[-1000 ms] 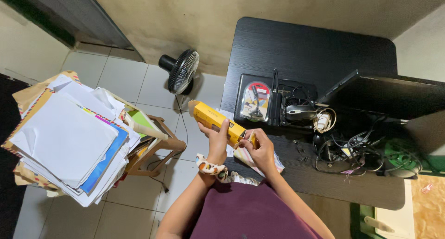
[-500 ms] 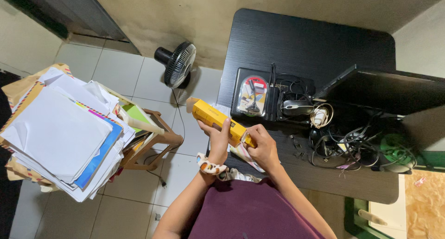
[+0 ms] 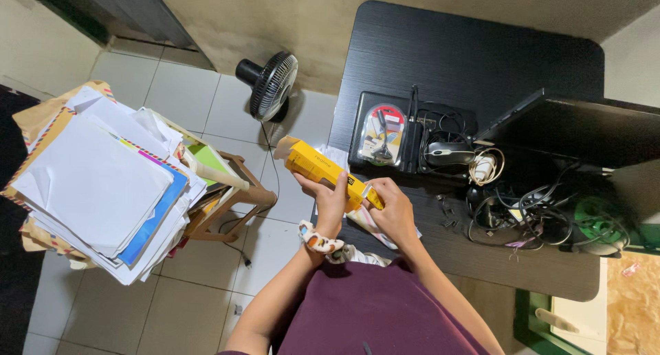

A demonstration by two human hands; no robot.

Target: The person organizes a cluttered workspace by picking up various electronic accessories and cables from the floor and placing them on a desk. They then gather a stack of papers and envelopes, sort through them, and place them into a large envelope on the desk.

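The left hand [image 3: 331, 198] is closed around the middle of a long yellow cardboard box [image 3: 323, 170], with the fingers wrapped over its underside. The right hand [image 3: 394, 209] grips the near end of the same box, fingers curled on the end flap. The box is held in the air, tilted, above the front-left corner of the black wood-grain desk [image 3: 467, 59]; its far end points toward the floor tiles on the left. A patterned fabric scrunchie [image 3: 317, 241] sits on the left wrist.

Just below the hands, a striped cloth [image 3: 371, 224] lies at the desk edge. Beyond the box, a flat black case [image 3: 385, 131] rests on the desk with a clear blister pack of small tools on top. Beside it lies a black computer mouse [image 3: 447, 151] and a coiled white cable [image 3: 483, 168]. A tangle of black cables [image 3: 529, 214] lies to the right, near an open black laptop [image 3: 584, 124].

On the tiled floor [image 3: 185, 87], a small black fan [image 3: 269, 84] stands near the wall. A brown plastic stool [image 3: 237, 200] to the left carries a large pile of papers and envelopes [image 3: 96, 179].
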